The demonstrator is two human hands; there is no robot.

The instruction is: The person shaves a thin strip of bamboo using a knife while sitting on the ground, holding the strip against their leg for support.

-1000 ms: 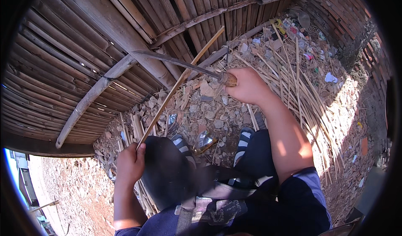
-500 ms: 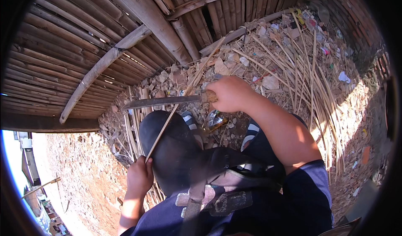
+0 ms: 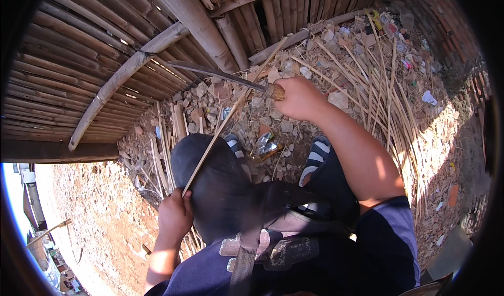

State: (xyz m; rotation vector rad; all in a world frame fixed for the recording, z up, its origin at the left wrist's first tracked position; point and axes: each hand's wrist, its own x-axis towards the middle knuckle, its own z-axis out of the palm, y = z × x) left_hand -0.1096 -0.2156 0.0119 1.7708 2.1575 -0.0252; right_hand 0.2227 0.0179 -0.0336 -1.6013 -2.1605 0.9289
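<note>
My right hand (image 3: 300,98) grips the wooden handle of a long curved knife (image 3: 215,74), whose blade points left across the rubble. My left hand (image 3: 175,215) holds the near end of a thin bamboo strip (image 3: 231,113) that runs up and to the right, crossing under the blade. My dark-clad knee (image 3: 210,175) lies between the two hands, and the strip rests over it. Both feet in striped sandals (image 3: 314,159) stand on broken stones.
A bamboo fence (image 3: 105,49) with thick cross poles fills the upper left. A heap of split bamboo strips (image 3: 378,86) lies on rubble at the right, and short cut pieces (image 3: 168,138) lie at the left. Red dirt ground (image 3: 100,212) is at lower left.
My right hand has lifted the knife up and away along the strip, after bringing it down close to my knee half a second ago. My left hand keeps its hold on the strip.
</note>
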